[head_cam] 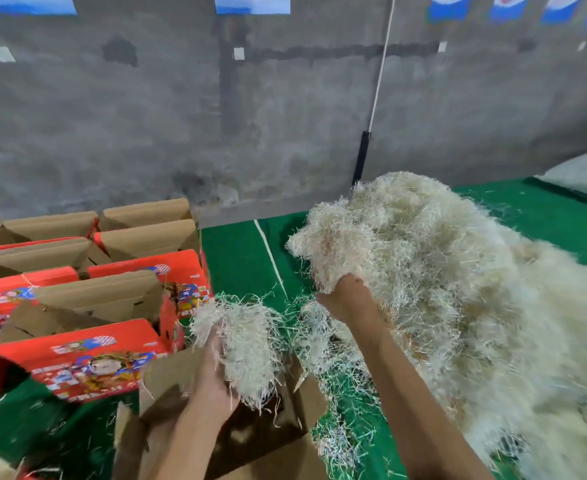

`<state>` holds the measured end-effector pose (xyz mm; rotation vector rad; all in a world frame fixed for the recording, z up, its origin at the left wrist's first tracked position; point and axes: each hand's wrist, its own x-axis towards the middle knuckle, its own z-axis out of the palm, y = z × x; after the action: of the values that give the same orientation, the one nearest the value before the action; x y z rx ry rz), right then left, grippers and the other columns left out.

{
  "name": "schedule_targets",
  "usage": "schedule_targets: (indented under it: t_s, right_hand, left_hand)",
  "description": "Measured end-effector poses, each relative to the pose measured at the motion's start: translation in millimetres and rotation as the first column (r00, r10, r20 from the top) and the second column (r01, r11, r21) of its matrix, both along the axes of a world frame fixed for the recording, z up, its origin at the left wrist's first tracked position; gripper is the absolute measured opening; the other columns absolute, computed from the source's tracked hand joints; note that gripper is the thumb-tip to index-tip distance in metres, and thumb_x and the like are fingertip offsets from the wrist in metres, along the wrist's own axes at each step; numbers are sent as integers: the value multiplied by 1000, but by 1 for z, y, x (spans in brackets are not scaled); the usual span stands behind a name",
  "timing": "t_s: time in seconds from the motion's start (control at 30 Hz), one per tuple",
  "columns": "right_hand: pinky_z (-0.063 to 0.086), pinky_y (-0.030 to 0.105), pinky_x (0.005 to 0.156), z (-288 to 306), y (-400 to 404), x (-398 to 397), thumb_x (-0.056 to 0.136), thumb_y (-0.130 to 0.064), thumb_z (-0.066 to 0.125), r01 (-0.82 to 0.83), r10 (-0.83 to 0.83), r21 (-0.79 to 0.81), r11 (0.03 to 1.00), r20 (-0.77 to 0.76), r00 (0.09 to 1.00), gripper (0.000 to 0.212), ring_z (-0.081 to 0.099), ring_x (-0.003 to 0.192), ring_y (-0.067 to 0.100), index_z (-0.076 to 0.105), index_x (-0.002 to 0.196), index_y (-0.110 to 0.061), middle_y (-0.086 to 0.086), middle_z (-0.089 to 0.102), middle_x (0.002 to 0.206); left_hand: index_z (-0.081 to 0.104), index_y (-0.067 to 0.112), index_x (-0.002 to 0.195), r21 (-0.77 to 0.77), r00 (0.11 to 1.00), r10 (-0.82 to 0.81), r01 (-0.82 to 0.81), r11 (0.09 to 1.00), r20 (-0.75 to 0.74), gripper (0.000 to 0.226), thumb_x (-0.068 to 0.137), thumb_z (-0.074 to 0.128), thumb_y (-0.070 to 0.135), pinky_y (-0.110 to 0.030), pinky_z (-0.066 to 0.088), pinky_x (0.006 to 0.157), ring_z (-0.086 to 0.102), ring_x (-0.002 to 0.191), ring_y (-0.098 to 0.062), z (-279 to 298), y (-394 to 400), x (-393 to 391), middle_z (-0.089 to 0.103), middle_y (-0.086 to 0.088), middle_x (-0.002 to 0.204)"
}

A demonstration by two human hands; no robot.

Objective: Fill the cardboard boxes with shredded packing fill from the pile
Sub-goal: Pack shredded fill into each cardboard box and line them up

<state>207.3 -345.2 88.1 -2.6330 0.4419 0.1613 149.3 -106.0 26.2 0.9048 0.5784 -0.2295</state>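
Observation:
A big pale pile of shredded packing fill point(465, 306) covers the right side of the green surface. My right hand point(349, 299) is sunk into the pile's left edge, closed on a raised clump of fill point(323, 251). My left hand point(214, 379) holds a smaller bunch of fill point(247, 344) just above an open cardboard box point(268, 434) in front of me. The box's brown flaps stand open and its inside looks dark.
Several red printed boxes point(87, 358) with open brown flaps stand in rows at the left. Loose shreds lie scattered on the green surface point(240, 258). A grey concrete wall rises behind, with a white cord point(382, 71) hanging down it.

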Motion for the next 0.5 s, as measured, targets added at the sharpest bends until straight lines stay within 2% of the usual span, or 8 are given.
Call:
schedule_targets:
  t_s: [0.03,0.1,0.13,0.2,0.27,0.33,0.4,0.5]
  right_hand:
    - [46,42,108,-9,3,-6,96,-28,60,-3,-1,-105,994,-35,999,49,53,121,34,50,130,6,23,51,135]
    - [51,34,98,-18,9,-19,96,-25,58,32,-35,-166,986,-15,999,43,58,113,31,53,127,4,25,53,134]
    - [53,29,86,-18,13,-27,99,-32,56,34,-28,-114,993,49,998,41,64,98,25,56,121,2,22,61,123]
    - [54,27,60,-17,32,-41,100,-57,46,-121,79,175,977,227,971,56,60,61,11,62,109,-3,7,68,83]
    - [50,25,58,-12,70,-59,93,-77,36,-313,188,415,854,315,930,74,57,57,0,61,112,-10,-4,62,71]
    - [46,23,60,-24,107,-73,90,-82,34,-389,227,351,852,422,878,70,56,61,0,59,104,-18,-5,56,72]
    - [40,30,52,-35,136,-82,94,-74,37,-398,177,315,862,547,818,58,43,54,8,54,84,-19,-3,52,67]
    - [34,29,40,-39,141,-85,96,-62,44,-365,-4,645,671,495,869,57,38,43,17,60,85,-9,6,48,54]
  left_hand:
    - [69,23,111,27,999,-42,41,999,29,60,66,81,61,-54,57,85,73,96,-34,11,-5,-1,75,-13,108]
    - [68,26,116,42,994,-84,82,996,65,70,63,81,70,-56,57,81,71,101,-36,20,-10,-3,72,-13,115]
    - [63,27,128,34,995,-87,85,996,50,80,64,77,74,-59,53,90,66,113,-36,22,-12,-3,67,-12,128]
    - [44,31,148,64,1000,-4,3,998,10,90,75,60,81,-59,35,112,46,137,-33,17,-11,-7,46,-5,152]
    - [32,31,154,327,997,69,-73,942,24,79,90,36,78,-53,26,118,34,144,-29,16,-13,-15,35,-2,158]
    - [28,31,155,539,999,19,-42,841,47,83,87,26,79,-48,25,117,31,146,-26,18,-15,-26,30,-1,160]
    - [22,34,156,571,995,-33,-25,820,91,96,75,41,82,-45,28,115,31,146,-23,16,-4,-39,28,5,161]
    - [28,43,149,431,995,80,-100,897,63,112,55,73,83,-47,42,106,53,125,-18,20,39,-44,51,10,141]
